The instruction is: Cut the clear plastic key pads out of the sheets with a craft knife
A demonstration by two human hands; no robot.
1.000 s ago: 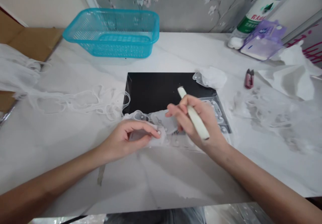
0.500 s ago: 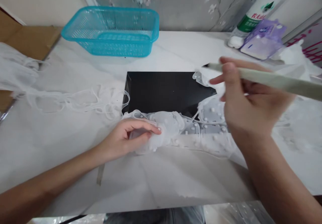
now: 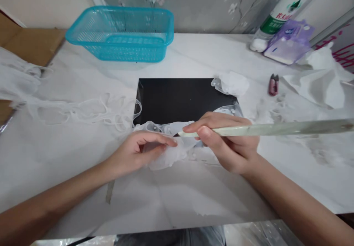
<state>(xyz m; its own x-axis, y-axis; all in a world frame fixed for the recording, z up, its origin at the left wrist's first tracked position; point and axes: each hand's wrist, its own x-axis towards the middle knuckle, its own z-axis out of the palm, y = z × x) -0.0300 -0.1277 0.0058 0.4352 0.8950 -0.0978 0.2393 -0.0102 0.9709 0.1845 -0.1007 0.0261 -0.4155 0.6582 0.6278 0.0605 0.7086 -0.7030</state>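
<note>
White, studded film lies bunched along the near edge of a black board, with a crumpled part at the board's far right corner. Much of the board shows bare: the film is gathered rather than spread across it, and its further handling looks unfinished. The left hand curls over the bunch, fingers pressing into it. The right hand pinches a long pale stick between thumb and fingers, its tip just beside the left hand. Compared with the earlier frame, the right hand has dropped from above the board's far corner to its near edge. A turquoise plastic basket sits behind the board.
</note>
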